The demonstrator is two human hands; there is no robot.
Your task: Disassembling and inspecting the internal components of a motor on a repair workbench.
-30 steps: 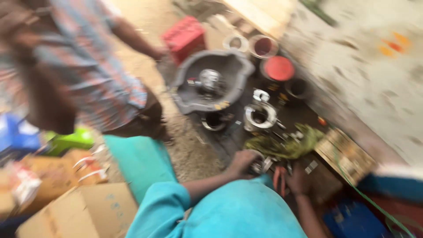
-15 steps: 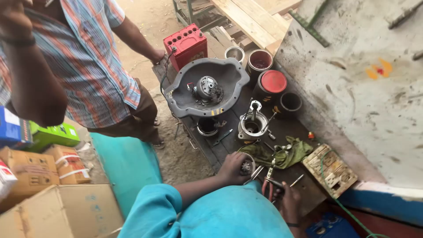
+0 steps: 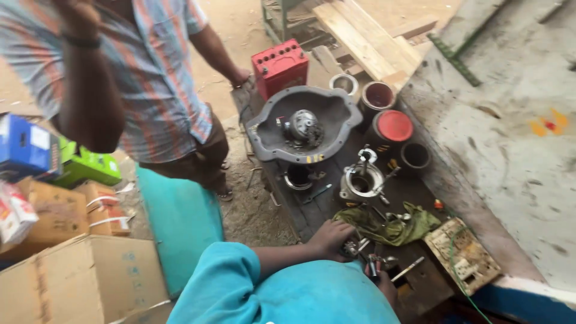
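Note:
My left hand reaches out from a teal sleeve and is closed around a small metal part on the dark wooden work board. My right hand is mostly hidden behind my teal shirt; it grips a small metal tool pointed at that part. Just beyond both hands lies a crumpled green rag. Behind the rag stands a round metal housing piece.
A large grey dished casing sits at the board's far end, beside a red battery and several tins. A person in a striped shirt stands left. Cardboard boxes and a teal cushion lie left; a concrete wall rises on the right.
The view has steadied after a blurred swing and shifted slightly. Both hands stay on the small part by the rag. The standing person's near arm is raised higher.

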